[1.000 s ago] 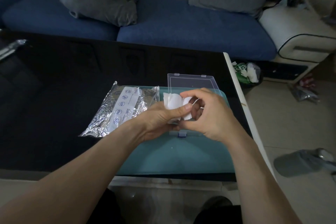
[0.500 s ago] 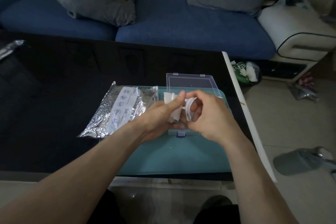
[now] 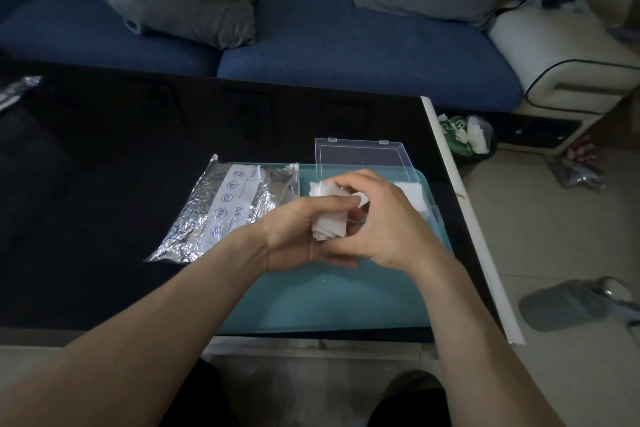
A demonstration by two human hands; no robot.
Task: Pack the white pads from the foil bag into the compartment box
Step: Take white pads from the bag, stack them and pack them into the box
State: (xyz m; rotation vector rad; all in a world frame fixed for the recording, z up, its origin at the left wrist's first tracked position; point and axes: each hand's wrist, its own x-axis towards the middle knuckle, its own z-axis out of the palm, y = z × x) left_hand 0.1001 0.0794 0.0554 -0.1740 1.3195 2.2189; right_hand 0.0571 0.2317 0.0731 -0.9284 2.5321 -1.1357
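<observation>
— Head view, nearest first: what have the hands got?
— Left hand (image 3: 298,232) and right hand (image 3: 381,222) meet over the teal rectangular mat (image 3: 329,298) at the tabletop's near right corner, fingers curled round a stack of white square pads (image 3: 329,224)

— Beyond them?
— Crinkled silver foil bag (image 3: 221,211) lies left; the clear plastic compartment box (image 3: 360,158), lid open, sits toward the mat's far edge

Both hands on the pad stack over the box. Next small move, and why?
Probably peel one pad off and lower it into the clear plastic compartment box: the left hand grips the stack of white pads, the right hand pinches at it, and the lid stands open.
</observation>
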